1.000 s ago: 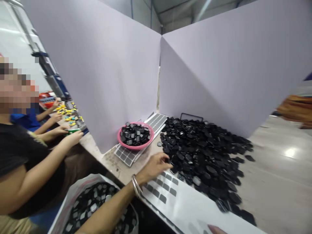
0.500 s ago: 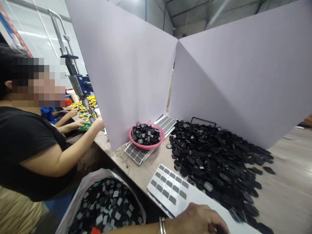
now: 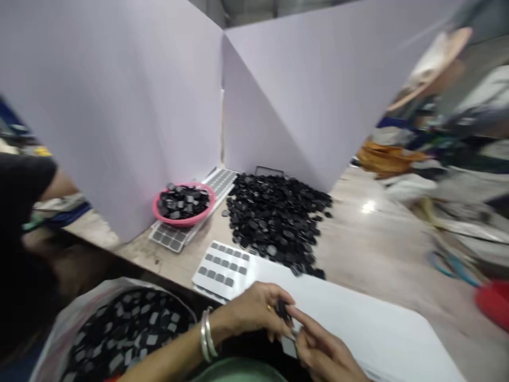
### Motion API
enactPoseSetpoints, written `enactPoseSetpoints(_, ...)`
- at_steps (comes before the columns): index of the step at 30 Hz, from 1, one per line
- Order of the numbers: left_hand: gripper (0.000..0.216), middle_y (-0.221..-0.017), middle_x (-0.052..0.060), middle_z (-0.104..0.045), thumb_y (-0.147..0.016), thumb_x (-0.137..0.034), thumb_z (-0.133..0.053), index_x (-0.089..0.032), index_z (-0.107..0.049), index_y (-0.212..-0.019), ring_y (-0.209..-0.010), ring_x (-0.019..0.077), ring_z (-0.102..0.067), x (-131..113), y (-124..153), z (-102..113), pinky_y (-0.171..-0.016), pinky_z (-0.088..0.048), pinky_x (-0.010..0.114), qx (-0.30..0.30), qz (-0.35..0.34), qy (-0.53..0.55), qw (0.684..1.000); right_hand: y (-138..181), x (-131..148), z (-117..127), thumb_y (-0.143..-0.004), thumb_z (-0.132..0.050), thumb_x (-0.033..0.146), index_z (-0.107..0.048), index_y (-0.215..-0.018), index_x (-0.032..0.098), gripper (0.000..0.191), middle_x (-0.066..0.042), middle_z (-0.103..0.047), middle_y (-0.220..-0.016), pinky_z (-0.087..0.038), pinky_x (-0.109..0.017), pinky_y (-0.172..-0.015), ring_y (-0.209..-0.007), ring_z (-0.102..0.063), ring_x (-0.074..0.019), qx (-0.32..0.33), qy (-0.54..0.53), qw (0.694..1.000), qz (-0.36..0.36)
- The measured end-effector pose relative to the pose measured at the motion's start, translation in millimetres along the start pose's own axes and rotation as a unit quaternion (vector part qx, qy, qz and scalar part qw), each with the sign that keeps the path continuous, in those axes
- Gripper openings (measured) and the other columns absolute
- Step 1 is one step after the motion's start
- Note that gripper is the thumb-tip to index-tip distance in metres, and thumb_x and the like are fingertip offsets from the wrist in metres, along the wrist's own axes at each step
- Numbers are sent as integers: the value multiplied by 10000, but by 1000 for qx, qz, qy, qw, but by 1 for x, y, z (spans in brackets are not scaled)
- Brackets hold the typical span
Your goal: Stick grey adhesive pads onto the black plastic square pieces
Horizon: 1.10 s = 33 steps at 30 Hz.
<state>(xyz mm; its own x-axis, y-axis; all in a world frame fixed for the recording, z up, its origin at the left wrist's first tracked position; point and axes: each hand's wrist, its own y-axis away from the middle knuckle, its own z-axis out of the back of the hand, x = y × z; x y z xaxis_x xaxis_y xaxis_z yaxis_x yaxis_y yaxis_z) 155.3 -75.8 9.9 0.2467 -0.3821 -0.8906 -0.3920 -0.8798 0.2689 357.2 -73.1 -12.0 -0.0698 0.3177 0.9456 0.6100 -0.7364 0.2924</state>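
My left hand point(image 3: 254, 310), with two silver bangles at the wrist, pinches a small black plastic piece point(image 3: 283, 309) over the near table edge. Close against it, my right hand point(image 3: 328, 353) has its index fingertip touching the black piece. A small grey square point(image 3: 289, 347) shows at the fingers of my right hand; its far edge is hidden. Left of the hands lies a white sheet of grey stickers point(image 3: 220, 265). Beyond them spreads a large heap of black pieces point(image 3: 274, 217) on the table.
A pink basket point(image 3: 159, 215) of black pieces rests on more sticker sheets point(image 3: 169, 236). An open sack point(image 3: 59, 339) of grey-topped pieces stands below the table at left. Pale panels point(image 3: 139, 106) enclose the back. Blue-handled scissors point(image 3: 453, 268) and a red item point(image 3: 493, 302) lie at right.
The view has swung right and down. My left hand now pinches a black piece in clear sight, and my right hand has come into view against it.
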Motion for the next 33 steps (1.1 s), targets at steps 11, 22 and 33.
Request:
enactPoseSetpoints(11,455,-665,11,-641,-671,-194,-743,-115,-538,-1070,-572,127,-617,-2,-4,-7,-495,-471,192,37,35,0,999,20,26,1,-860,-512,250,-514,-1315,254,454,17,-501,-730,-365,-171,-459,-574,-394,-97,47,144,987,49)
enactPoseSetpoints(22,560,-722,28,-661,-632,-155,-790,-141,-444,-1071,-593,156,-654,7,-8,-15,-471,-473,179,-7,29,69,997,21,12,-6,-913,-509,365,-606,-1171,189,327,-42,-613,-863,-470,-256,-605,-676,-567,-145,-238,200,941,129)
enactPoseSetpoints(33,447,-818,80,-676,-619,-178,-802,-105,-546,-979,-609,160,-660,6,-9,-23,-466,-487,184,-1,36,95,995,14,8,-13,-967,-409,232,-582,-1142,191,250,-62,-623,-873,-490,-280,-682,-773,-603,-168,-248,374,854,263)
